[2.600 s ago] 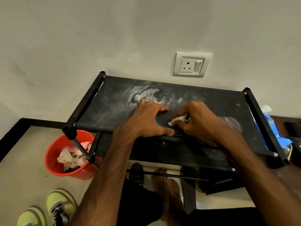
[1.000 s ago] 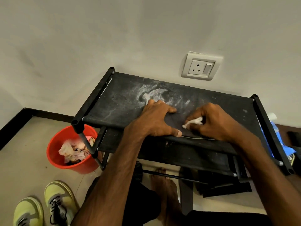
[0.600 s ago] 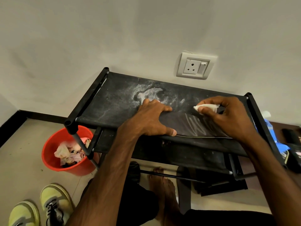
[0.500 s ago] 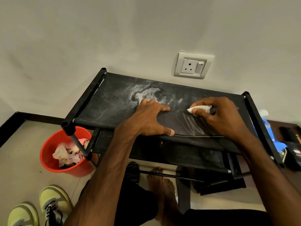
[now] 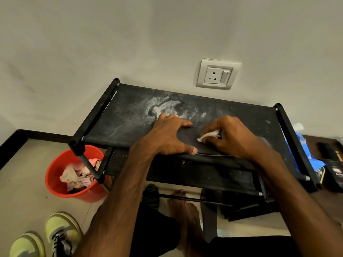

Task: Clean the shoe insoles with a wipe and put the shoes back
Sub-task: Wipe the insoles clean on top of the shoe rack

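Black and flat, the insole lies on the top shelf of the shoe rack, lengthwise along its front edge and right of the middle. A thin pale line shows along its near rim. My left hand presses down on its left end, fingers straight and spread, thumb laid along the front edge. My right hand covers the other end. Its fingers are curled tight round the wipe, a white rag twisted into a thin roll whose tip pokes out toward my left hand and touches the insole.

Both shelves are black cloth stretched between black bars. The top one is scuffed grey, with a white powdery smear just beyond my left fingers, and the lower shelf sits beneath it. Down on the pale floor my bare feet stand under the rack's front. At my left a pair of yellow-green sneakers with black laces stands side by side, well apart from the rack. A red bucket stands by the rack's left front leg, holding crumpled tissues. Past the rack's right end lies a blue packet. Behind it all rises a plain off-white wall with a black skirting and a white socket with its switch, above the rack's back bar.
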`<state>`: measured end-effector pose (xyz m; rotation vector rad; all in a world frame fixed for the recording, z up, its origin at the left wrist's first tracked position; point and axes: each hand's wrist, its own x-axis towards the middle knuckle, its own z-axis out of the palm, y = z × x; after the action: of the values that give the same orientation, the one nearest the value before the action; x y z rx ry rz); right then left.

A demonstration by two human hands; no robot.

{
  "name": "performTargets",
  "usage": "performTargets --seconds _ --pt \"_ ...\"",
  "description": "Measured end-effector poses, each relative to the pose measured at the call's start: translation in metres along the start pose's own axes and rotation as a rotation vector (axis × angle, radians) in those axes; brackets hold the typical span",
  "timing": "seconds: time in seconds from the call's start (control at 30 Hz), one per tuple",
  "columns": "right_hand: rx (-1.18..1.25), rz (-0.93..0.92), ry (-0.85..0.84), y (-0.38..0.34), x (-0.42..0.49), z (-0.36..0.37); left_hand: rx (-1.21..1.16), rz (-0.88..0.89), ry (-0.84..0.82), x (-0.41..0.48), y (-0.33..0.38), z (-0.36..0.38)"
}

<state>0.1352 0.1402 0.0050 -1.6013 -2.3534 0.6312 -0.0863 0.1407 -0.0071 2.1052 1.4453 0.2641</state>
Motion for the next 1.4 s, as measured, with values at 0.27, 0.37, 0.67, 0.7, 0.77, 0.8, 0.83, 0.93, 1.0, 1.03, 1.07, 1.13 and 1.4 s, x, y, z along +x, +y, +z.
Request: performTargets --seconds 0.27,0.37,0.67,0.7,0.77,0.8,0.83,0.93,1.0,1.03,1.07,1.13,1.4 --pt "0.030 0.062 -0.095 -0.002 -0.028 -0.009 -0.001 -0.014 0.017 -0.001 0.001 0.000" --pt "-0.029 0.120 -0.002 -0.005 -0.015 0.000 -0.016 -0.014 0.006 -0.001 0.000 -0.001" --pt "-0.140 0.182 0.192 -0.014 0.025 0.013 -0.020 -0.018 0.001 0.000 -0.001 0.000" --pt "-0.140 0.173 0.152 -0.014 0.023 0.011 -0.023 -0.020 0.005 -0.001 -0.001 0.001" --pt "-0.118 0.153 0.063 -0.015 0.013 0.006 -0.025 -0.028 0.019 -0.001 -0.001 0.003" --pt "-0.103 0.141 0.025 -0.015 0.006 0.004 -0.027 -0.031 0.026 -0.001 -0.001 0.004" --pt "-0.088 0.130 -0.004 -0.016 -0.001 0.002 -0.030 -0.031 0.031 -0.001 -0.001 0.004" --pt "-0.065 0.099 -0.051 -0.014 -0.022 -0.004 -0.031 -0.021 0.040 -0.001 -0.001 0.005" --pt "-0.044 0.090 -0.071 -0.014 -0.031 -0.008 -0.030 -0.017 0.044 0.000 0.000 0.005" --pt "-0.035 0.089 -0.072 -0.014 -0.033 -0.009 -0.030 -0.017 0.046 -0.001 0.000 0.005" --pt "-0.033 0.093 -0.059 -0.014 -0.032 -0.010 -0.027 -0.017 0.046 0.000 0.000 0.004" --pt "-0.055 0.125 0.003 -0.012 -0.026 -0.006 -0.020 -0.022 0.041 0.000 0.000 0.003" --pt "-0.193 0.223 0.288 -0.016 0.025 0.015 -0.021 -0.038 0.006 -0.001 0.002 0.000"
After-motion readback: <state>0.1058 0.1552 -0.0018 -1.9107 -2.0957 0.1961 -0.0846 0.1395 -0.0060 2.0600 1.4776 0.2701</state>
